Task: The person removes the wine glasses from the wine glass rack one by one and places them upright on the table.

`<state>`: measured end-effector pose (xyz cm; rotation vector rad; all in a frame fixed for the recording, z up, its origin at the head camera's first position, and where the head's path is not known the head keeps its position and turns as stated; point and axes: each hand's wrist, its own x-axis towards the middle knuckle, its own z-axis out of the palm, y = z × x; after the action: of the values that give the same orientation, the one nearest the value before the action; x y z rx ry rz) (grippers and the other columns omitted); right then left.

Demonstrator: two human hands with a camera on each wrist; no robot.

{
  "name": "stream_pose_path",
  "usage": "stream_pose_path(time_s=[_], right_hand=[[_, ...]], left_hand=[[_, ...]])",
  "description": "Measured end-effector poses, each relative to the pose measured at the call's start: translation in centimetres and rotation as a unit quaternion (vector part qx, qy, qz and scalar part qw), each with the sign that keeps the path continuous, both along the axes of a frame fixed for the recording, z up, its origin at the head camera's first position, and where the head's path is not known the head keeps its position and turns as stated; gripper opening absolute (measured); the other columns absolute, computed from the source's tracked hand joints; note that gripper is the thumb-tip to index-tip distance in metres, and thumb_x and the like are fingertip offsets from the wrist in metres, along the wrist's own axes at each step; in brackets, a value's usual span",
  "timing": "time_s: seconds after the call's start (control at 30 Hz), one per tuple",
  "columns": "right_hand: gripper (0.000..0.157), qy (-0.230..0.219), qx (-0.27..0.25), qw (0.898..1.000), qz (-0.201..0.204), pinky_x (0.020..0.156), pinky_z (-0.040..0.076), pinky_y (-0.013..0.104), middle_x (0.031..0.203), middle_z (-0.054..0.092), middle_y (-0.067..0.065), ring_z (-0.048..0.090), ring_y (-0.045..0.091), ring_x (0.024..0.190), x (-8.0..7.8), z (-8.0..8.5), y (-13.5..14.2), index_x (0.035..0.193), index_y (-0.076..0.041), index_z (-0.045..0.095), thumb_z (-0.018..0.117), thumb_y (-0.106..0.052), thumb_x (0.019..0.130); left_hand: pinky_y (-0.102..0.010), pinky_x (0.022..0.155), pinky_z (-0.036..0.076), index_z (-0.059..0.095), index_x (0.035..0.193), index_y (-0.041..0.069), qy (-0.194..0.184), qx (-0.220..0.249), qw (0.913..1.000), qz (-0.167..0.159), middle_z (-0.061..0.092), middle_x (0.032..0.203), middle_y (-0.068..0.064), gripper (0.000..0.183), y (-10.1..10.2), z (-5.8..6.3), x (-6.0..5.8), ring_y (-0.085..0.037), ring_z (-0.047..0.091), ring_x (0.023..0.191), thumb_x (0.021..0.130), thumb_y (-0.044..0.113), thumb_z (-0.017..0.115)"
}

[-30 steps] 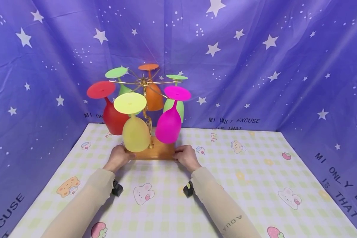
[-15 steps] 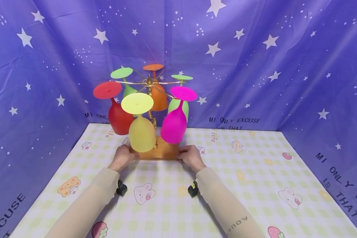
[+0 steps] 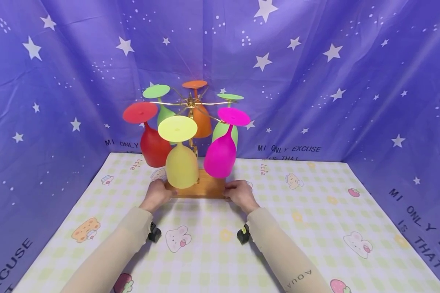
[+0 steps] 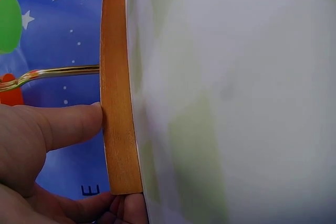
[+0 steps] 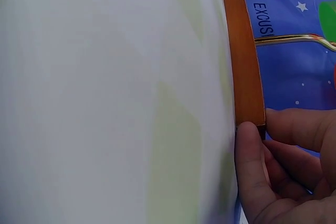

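A wine glass rack (image 3: 191,102) has a gold metal stem with arms and a wooden base (image 3: 212,188). Upside down from its arms hang a red goblet (image 3: 155,146), a yellow goblet (image 3: 182,167), a magenta goblet (image 3: 220,158), an orange goblet (image 3: 202,122) and two green ones at the back. My left hand (image 3: 157,195) grips the base's left end; in the left wrist view its thumb (image 4: 76,123) presses the top face and other fingers touch the end. At the opposite end, my right hand (image 3: 241,195) pinches the base's corner, as the right wrist view shows.
The table (image 3: 278,228) wears a pale green checked cloth printed with cartoon animals and strawberries. A purple star-patterned curtain (image 3: 300,93) hangs behind it and along both sides. A small black device (image 3: 243,234) sits on each wrist.
Both hands have moved the rack a little to the right across the table, its goblets hanging from it throughout. Their hold on the base looks the same.
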<state>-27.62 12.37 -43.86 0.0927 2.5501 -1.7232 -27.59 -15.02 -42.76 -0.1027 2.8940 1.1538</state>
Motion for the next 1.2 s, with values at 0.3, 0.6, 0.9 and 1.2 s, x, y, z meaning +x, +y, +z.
stream_pose_path(time_s=[0.3,0.6,0.9,1.2], right_hand=[[0.024,0.007,0.009,1.000,-0.007,0.064,0.057,0.031,0.092,0.070,0.018,0.069,0.023,0.070,0.0,-0.2,0.9,0.102,0.007,0.070,0.066,0.006,0.079],[0.026,-0.001,0.006,1.000,-0.014,0.064,0.057,0.032,0.094,0.070,0.019,0.070,0.024,0.072,0.3,0.0,1.8,0.106,0.007,0.069,0.067,0.004,0.080],[0.026,-0.009,0.006,1.000,-0.019,0.066,0.057,0.031,0.102,0.067,0.017,0.069,0.022,0.076,0.4,-0.1,3.0,0.106,0.007,0.069,0.067,0.005,0.079],[0.025,0.000,0.021,1.000,-0.019,0.065,0.057,0.032,0.095,0.069,0.017,0.069,0.023,0.071,0.6,0.0,4.3,0.104,0.006,0.070,0.068,0.004,0.079]], left_hand=[[-0.046,0.091,0.044,0.053,0.111,-0.014,-0.010,0.010,0.9999,0.006,0.058,0.107,-0.026,0.052,0.8,-0.1,0.0,-0.033,0.054,0.096,0.079,0.022,0.075],[-0.046,0.088,0.044,0.051,0.111,-0.013,-0.014,0.016,0.9998,0.002,0.056,0.106,-0.026,0.052,1.9,0.1,0.2,-0.033,0.053,0.095,0.080,0.021,0.074],[-0.046,0.086,0.046,0.054,0.104,-0.014,0.001,0.003,1.0000,-0.005,0.059,0.101,-0.026,0.049,3.2,0.1,0.4,-0.035,0.056,0.093,0.078,0.022,0.075],[-0.045,0.083,0.046,0.052,0.107,-0.013,-0.009,0.011,0.9999,0.000,0.057,0.102,-0.025,0.053,4.3,-0.2,0.2,-0.033,0.054,0.091,0.077,0.023,0.076]])
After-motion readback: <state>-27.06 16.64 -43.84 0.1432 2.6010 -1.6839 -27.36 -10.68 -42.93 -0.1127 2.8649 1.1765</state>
